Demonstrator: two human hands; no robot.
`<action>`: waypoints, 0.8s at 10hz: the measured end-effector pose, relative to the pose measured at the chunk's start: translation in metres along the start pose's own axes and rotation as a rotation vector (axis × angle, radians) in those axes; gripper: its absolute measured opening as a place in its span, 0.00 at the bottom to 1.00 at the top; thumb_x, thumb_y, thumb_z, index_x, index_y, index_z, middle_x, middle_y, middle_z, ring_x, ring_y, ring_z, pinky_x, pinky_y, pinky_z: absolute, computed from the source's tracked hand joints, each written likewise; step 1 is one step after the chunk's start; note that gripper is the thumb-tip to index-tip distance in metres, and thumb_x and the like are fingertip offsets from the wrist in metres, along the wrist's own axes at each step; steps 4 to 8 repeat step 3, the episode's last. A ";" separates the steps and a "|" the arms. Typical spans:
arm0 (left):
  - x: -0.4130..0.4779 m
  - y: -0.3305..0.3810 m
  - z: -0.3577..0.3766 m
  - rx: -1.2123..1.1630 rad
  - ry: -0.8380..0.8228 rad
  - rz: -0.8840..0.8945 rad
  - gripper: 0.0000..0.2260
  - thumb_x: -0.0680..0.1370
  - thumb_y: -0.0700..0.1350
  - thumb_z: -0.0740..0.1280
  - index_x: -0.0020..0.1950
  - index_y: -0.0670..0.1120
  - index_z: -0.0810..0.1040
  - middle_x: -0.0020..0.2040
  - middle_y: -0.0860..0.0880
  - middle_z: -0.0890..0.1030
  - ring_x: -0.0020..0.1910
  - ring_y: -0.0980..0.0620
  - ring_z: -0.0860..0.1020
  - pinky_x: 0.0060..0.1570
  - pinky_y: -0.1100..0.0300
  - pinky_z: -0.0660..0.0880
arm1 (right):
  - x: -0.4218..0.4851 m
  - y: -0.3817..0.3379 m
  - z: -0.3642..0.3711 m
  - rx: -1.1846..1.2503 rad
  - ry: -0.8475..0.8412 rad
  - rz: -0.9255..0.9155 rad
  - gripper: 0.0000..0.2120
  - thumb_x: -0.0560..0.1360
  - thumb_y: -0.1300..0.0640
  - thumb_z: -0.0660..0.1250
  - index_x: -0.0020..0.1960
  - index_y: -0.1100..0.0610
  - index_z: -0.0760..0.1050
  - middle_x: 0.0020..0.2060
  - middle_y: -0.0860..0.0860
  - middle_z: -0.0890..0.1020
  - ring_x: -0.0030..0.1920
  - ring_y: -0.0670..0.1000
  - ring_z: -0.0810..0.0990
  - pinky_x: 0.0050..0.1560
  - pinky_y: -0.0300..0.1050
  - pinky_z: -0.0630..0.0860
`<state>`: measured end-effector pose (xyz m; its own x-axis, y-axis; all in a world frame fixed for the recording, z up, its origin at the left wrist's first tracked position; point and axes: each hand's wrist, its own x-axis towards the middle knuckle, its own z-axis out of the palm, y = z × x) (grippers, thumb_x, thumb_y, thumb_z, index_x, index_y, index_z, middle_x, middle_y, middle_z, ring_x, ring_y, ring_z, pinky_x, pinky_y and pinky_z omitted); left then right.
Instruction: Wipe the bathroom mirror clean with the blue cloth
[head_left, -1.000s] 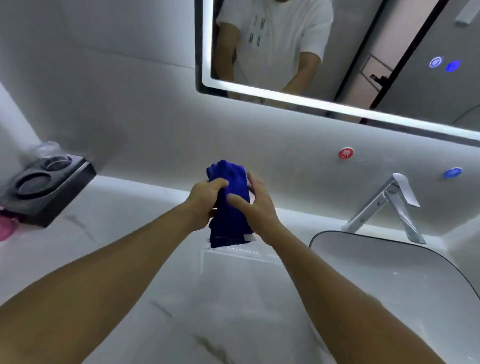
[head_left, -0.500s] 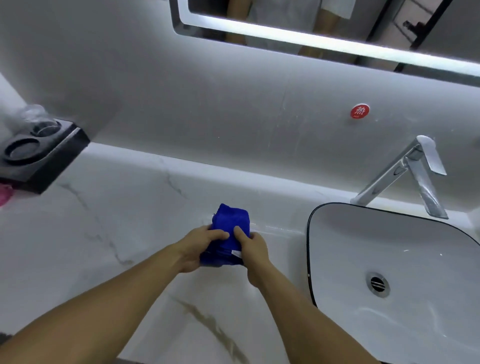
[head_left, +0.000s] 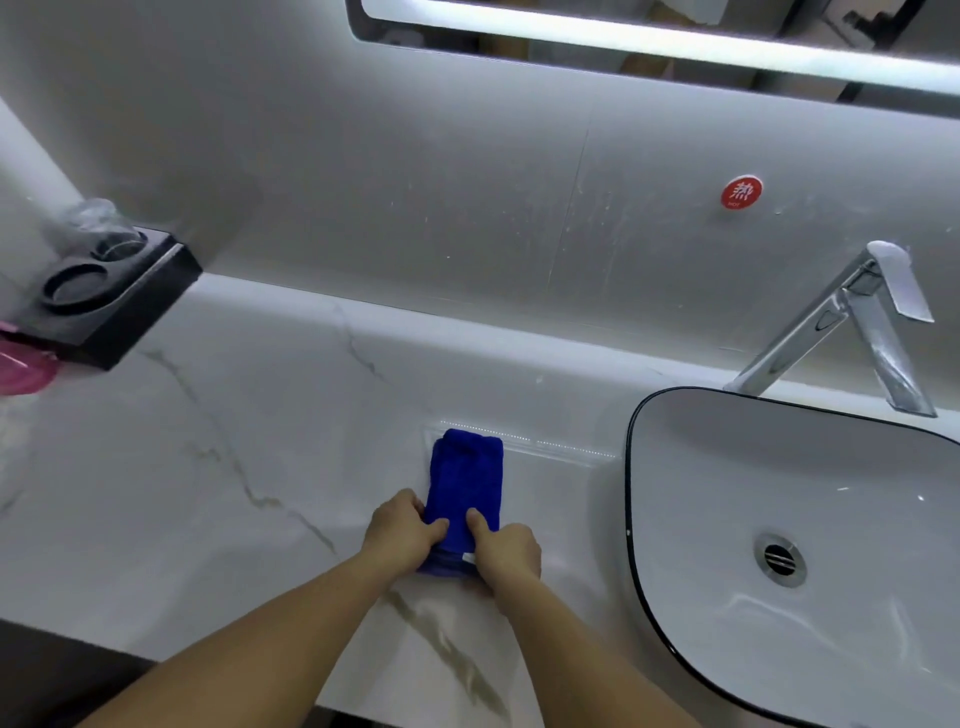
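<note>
The blue cloth (head_left: 467, 483) lies folded into a narrow strip on the white marble counter (head_left: 234, 467), left of the basin. My left hand (head_left: 397, 532) grips its near left edge. My right hand (head_left: 506, 548) grips its near right edge, thumb pressed on top. The far end of the cloth rests flat on a clear tray-like outline. Only the lit lower edge of the mirror (head_left: 649, 36) shows along the top of the view.
A white basin with a black rim (head_left: 631, 519) sits at the right, with a chrome tap (head_left: 852, 322) behind it. A black holder with round recesses (head_left: 104, 296) stands at the far left, beside something pink (head_left: 21, 364). A red sticker (head_left: 741, 192) marks the wall.
Both hands have brought the cloth down from in front of the wall onto the counter, where it now lies stretched flat. The view has tilted down, leaving only the mirror's lower edge.
</note>
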<state>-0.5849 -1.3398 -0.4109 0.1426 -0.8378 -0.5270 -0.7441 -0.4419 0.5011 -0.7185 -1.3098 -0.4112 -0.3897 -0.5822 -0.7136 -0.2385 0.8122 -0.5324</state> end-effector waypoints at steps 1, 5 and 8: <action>-0.008 -0.001 -0.004 0.270 -0.034 0.096 0.13 0.75 0.56 0.68 0.53 0.51 0.71 0.49 0.52 0.76 0.42 0.55 0.76 0.39 0.61 0.75 | -0.016 0.003 -0.002 -0.079 0.005 -0.007 0.25 0.77 0.39 0.63 0.58 0.61 0.71 0.50 0.55 0.81 0.42 0.53 0.80 0.35 0.44 0.74; -0.035 0.009 -0.047 0.573 0.052 0.369 0.26 0.75 0.54 0.65 0.71 0.48 0.66 0.70 0.48 0.68 0.67 0.49 0.68 0.58 0.55 0.70 | -0.056 -0.006 -0.019 -0.335 0.076 -0.159 0.15 0.79 0.49 0.60 0.62 0.56 0.65 0.51 0.51 0.77 0.45 0.50 0.78 0.42 0.43 0.76; -0.035 0.009 -0.047 0.573 0.052 0.369 0.26 0.75 0.54 0.65 0.71 0.48 0.66 0.70 0.48 0.68 0.67 0.49 0.68 0.58 0.55 0.70 | -0.056 -0.006 -0.019 -0.335 0.076 -0.159 0.15 0.79 0.49 0.60 0.62 0.56 0.65 0.51 0.51 0.77 0.45 0.50 0.78 0.42 0.43 0.76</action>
